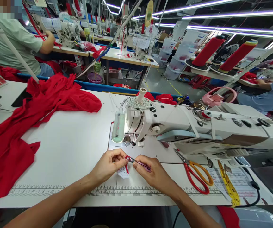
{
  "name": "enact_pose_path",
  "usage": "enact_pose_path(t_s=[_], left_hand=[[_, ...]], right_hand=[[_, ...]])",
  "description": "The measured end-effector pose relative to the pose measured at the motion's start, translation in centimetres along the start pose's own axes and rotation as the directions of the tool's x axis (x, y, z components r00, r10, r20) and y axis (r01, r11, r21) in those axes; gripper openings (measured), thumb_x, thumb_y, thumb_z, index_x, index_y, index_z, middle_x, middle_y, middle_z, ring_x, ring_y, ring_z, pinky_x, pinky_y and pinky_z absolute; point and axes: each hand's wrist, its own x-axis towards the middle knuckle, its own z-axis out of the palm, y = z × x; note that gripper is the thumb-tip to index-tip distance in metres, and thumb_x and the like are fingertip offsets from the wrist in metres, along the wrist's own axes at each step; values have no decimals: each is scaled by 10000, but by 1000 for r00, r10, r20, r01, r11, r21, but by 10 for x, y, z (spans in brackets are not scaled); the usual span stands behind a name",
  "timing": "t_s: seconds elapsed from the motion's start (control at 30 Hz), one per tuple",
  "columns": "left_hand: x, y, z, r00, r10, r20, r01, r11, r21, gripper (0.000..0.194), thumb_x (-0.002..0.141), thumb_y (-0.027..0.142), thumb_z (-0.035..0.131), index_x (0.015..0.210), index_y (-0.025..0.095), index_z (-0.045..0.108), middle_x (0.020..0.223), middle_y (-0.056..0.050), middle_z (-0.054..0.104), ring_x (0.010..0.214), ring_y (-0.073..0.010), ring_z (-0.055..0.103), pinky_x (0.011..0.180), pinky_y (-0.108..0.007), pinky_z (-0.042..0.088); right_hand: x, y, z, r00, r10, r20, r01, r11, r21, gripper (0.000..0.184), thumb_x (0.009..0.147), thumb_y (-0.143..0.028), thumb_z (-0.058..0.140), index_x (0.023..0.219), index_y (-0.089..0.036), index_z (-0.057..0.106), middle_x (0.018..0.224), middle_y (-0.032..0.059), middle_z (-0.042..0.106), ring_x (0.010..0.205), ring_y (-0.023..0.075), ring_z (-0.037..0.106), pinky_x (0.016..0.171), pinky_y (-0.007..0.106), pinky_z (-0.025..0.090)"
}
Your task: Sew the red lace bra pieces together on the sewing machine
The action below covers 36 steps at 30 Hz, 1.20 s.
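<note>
In the head view, my left hand (pixel 110 164) pinches a narrow red fabric strip (pixel 127 167) between thumb and fingers, just in front of the sewing machine (pixel 136 126). My right hand (pixel 152 171) is closed around small purple-handled thread snips (pixel 142 164). Their metal tip points left and meets the red fabric at my left fingertips; whether the blades are apart is too small to tell. Below the fingers is a small white printed label (pixel 123 172), partly covered by the strip. Both hands are above the white table, near its printed ruler (pixel 117 192).
Large scissors (pixel 195 174) with red and orange handles lie right of my right hand. Beyond them are a yellow tape measure (pixel 227 185) and a written sheet (pixel 213 177). Red fabric (pixel 48 101) is heaped at left. Thread cones (pixel 239 55) stand at upper right. Other people work nearby.
</note>
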Motion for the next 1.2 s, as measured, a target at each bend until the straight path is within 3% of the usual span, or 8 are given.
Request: enact_pose_path(t_s=[0.33,0.63,0.97,1.2], left_hand=[[1,0,0,1000,5,-11,-5,1000,14,250,807,388,703,833,147,641,665,25,544,607,-103,459,575,-223,361],[2,-4,-1,1000,15,-11,-15,1000,8,253,799,393,714,825,151,645,690,12,571,612,-111,484,578,-225,380],[0,0,0,1000,0,-15,1,999,36,242,797,385,711,811,149,656,688,3,575,618,-117,478,587,-235,381],[1,-1,0,1000,-8,-18,8,1000,24,279,795,416,714,819,147,644,697,3,566,623,-117,472,589,-237,376]], right_hand=[[1,-1,2,999,-47,-9,46,997,-67,368,953,-416,495,676,-224,347,587,-72,332,556,102,317,543,246,225],[4,-2,2,1000,-20,20,21,999,-45,376,946,-420,483,661,-226,332,592,-62,316,566,111,306,536,257,220],[9,-4,0,993,44,109,-63,981,182,333,943,-443,480,744,-196,582,656,-28,461,642,131,400,579,259,287],[6,-6,-3,991,69,111,-87,982,170,330,941,-433,488,758,-192,618,662,-25,498,631,130,402,568,256,280]])
